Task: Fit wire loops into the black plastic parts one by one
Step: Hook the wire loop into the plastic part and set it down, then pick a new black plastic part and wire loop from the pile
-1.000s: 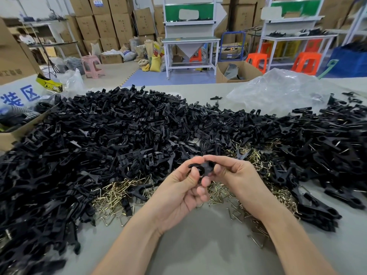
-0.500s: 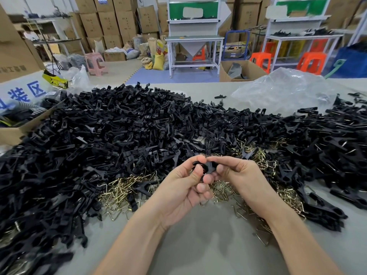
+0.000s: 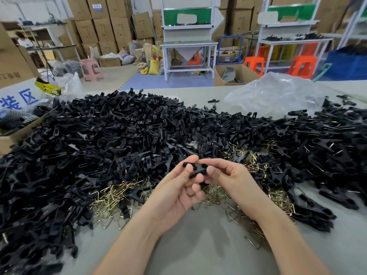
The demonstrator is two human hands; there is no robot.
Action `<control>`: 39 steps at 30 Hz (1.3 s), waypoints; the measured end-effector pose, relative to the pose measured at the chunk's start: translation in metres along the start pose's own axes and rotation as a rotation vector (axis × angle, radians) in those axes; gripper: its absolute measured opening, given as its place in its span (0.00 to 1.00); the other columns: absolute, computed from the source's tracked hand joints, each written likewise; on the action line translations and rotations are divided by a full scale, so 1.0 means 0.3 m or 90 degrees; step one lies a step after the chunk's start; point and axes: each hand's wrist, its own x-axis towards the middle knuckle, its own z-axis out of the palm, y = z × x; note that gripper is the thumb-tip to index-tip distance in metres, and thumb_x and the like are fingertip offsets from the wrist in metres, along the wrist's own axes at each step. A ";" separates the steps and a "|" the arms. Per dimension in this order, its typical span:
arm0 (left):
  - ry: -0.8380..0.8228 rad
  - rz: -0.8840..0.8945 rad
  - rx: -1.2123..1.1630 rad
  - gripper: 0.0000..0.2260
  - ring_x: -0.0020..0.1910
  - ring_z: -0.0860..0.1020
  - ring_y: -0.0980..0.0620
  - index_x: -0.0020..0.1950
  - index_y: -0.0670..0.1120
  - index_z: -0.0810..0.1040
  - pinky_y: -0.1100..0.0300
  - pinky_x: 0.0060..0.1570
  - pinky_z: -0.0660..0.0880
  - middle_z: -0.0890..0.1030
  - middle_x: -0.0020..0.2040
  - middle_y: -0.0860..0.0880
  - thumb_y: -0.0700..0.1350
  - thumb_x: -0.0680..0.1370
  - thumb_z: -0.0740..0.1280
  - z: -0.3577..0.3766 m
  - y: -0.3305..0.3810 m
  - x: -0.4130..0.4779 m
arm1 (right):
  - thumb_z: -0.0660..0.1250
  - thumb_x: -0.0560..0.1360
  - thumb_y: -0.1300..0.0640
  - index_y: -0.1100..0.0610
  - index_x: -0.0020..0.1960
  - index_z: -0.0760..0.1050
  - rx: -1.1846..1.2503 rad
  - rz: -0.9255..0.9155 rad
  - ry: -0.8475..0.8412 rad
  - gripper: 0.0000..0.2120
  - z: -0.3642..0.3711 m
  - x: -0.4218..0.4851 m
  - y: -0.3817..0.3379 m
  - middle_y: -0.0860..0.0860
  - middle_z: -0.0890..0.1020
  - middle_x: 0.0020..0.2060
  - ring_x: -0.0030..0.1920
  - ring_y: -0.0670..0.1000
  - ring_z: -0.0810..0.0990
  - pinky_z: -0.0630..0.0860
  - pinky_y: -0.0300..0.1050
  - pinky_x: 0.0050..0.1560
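1. Since half a second ago, the black plastic part (image 3: 195,169) shows more between the fingertips.
2. Left hand (image 3: 176,193) and right hand (image 3: 230,175) both pinch it, above the wire loops (image 3: 113,197) on the table (image 3: 198,245).
3. Heap of black parts (image 3: 119,132) lies behind.

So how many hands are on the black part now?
2. The left hand pinches the black part from the left, the right hand from the right; neither is hidden.

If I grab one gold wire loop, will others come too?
Probably a few: the wire loops lie crossed in a tangled heap. They look thin, so they are likely light. Their bent, angular shape should keep them from rolling.
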 end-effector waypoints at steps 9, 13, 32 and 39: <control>0.093 -0.010 0.079 0.19 0.34 0.79 0.54 0.65 0.46 0.78 0.59 0.37 0.80 0.82 0.40 0.48 0.52 0.76 0.66 -0.004 -0.014 0.020 | 0.70 0.76 0.58 0.65 0.60 0.79 0.607 -0.128 0.214 0.16 -0.200 0.036 -0.116 0.59 0.85 0.54 0.50 0.50 0.86 0.82 0.39 0.49; 0.108 0.007 0.072 0.15 0.33 0.80 0.53 0.61 0.46 0.81 0.58 0.35 0.80 0.82 0.39 0.47 0.49 0.75 0.67 0.002 -0.021 0.026 | 0.68 0.78 0.47 0.65 0.67 0.69 0.780 -0.251 0.252 0.26 -0.395 0.060 -0.275 0.62 0.84 0.59 0.58 0.52 0.85 0.82 0.41 0.53; 0.450 0.402 1.063 0.18 0.69 0.65 0.42 0.72 0.47 0.73 0.55 0.64 0.67 0.67 0.73 0.43 0.42 0.82 0.64 -0.076 0.003 0.077 | 0.59 0.84 0.57 0.39 0.62 0.76 -0.217 -0.087 0.156 0.15 0.057 0.065 0.081 0.39 0.84 0.48 0.52 0.40 0.83 0.77 0.34 0.55; 0.375 0.049 1.291 0.31 0.77 0.54 0.36 0.80 0.59 0.55 0.36 0.70 0.60 0.50 0.82 0.45 0.66 0.79 0.59 -0.068 0.172 0.257 | 0.59 0.84 0.61 0.43 0.61 0.77 -0.075 -0.064 0.162 0.15 0.032 0.077 0.081 0.39 0.84 0.48 0.49 0.42 0.84 0.78 0.33 0.51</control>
